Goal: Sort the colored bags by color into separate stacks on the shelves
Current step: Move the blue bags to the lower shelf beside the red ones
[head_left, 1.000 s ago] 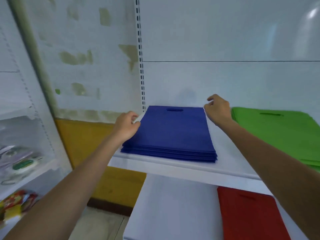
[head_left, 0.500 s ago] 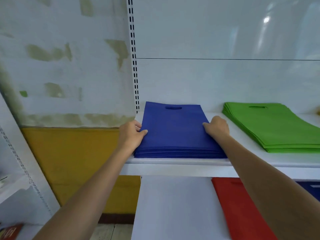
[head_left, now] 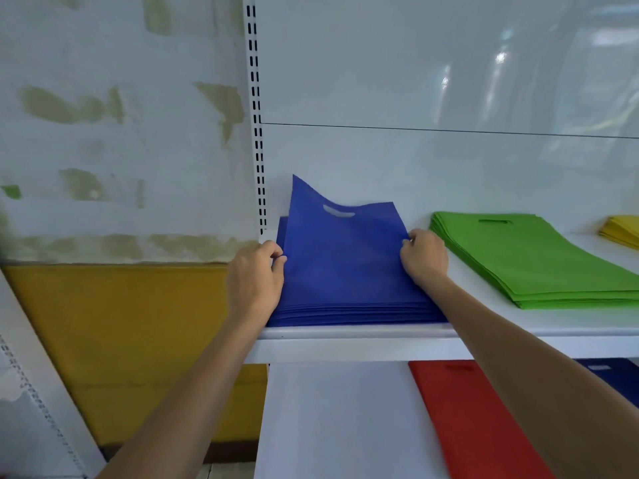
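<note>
Hidden behind lifted top blue bag [head_left: 345, 247]: rear of blue stack [head_left: 345, 311]; near right corner behind right forearm [head_left: 511, 357]. Below blue stack: red bag [head_left: 460, 409] cut by bottom edge, dark blue bag [head_left: 619, 382] mostly behind forearm. Right of it: green stack [head_left: 536, 257], yellow stack [head_left: 622, 231] cut by frame edge.

It looked like a shop or its stockroom. A white metal shelf [head_left: 518, 331] met a slotted upright [head_left: 257, 133] and glossy back panels [head_left: 415, 63], as in store racking. Flat carrier bags lay stacked by colour: blue bags [head_left: 345, 271], green bags [head_left: 536, 257] and yellow bags [head_left: 622, 231], with a red bag [head_left: 466, 416] on the lower shelf [head_left: 328, 426]. The wall [head_left: 121, 150] beside was patchy and peeling.
</note>
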A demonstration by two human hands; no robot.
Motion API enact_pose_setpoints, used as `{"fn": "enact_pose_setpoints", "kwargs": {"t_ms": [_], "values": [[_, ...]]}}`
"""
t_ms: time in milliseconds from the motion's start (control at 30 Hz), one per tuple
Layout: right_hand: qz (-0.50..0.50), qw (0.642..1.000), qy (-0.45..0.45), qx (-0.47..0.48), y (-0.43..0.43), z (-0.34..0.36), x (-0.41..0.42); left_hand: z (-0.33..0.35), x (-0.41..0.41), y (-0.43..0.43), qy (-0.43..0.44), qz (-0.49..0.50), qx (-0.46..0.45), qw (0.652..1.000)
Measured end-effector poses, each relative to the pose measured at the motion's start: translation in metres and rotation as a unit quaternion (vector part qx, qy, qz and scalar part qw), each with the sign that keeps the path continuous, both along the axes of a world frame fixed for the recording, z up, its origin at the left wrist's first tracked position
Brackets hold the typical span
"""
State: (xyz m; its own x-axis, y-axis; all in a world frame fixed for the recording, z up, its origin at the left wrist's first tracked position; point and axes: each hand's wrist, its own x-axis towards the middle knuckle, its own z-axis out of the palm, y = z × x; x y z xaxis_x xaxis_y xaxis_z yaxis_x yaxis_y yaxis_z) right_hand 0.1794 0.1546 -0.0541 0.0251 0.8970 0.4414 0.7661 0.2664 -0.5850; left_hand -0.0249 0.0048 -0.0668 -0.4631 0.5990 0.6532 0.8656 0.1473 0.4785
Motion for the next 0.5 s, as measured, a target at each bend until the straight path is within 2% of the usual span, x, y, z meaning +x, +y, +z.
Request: {"fn": "enact_pose_setpoints", "kwargs": {"t_ms": [67,167,267,400,500], "values": [[0.014,0.998,0.029,0.062,-0.004,0.004,0.002,0.001,0.001,-0.002,0.008,-0.014,0.017,1.000],[0.068,0.991,0.084,0.079,-0.011,0.017,0.021,0.006,0.006,-0.007,0.024,-0.068,0.039,0.997],[0.101,0.983,0.078,0.128,-0.020,0.034,0.055,0.020,0.020,-0.009,0.057,-0.137,0.078,0.986],[0.044,0.983,0.031,0.173,-0.031,0.046,0.129,0.037,0.069,0.015,0.059,-0.186,0.064,0.979],[-0.033,0.986,0.053,0.156,-0.044,0.042,0.211,0.035,0.139,0.038,0.055,-0.257,0.050,0.964]]}}
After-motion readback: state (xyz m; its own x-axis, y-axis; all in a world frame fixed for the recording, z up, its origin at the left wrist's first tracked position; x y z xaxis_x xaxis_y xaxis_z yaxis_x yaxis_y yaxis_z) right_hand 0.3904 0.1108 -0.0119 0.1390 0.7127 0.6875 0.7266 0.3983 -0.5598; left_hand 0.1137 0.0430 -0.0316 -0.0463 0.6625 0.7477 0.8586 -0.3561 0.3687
